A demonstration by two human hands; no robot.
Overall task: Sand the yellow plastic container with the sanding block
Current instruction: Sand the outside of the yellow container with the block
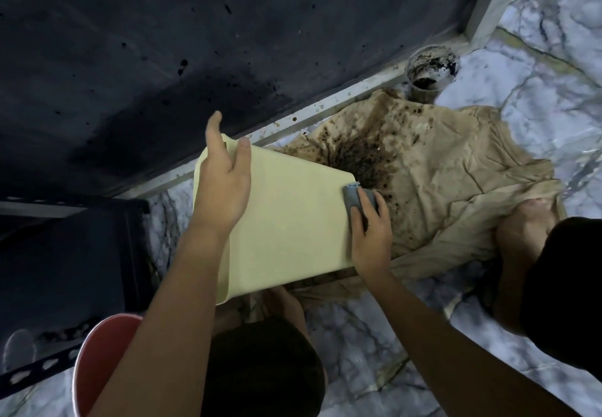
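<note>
Cloth (pixel 456 188) underlies yellow container (pixel 286 221), cup (pixel 430 71) beyond.

Floor (pixel 537 97): pale marbled tile
Cloth (pixel 456 188): tan, crumpled, dark-stained — spread at centre-right
Cup (pixel 431 69): dirty, far right — at the cloth's far edge
Bucket (pixel 97 361): red, near left

Pale yellow container (pixel 286 214), grey sanding block (pixel 353 201), tan cloth (pixel 439 182) spattered dark brown, white marble floor (pixel 553 97) veined grey, red bucket (pixel 97 361), dark blue-black panel (pixel 163 42)
</note>
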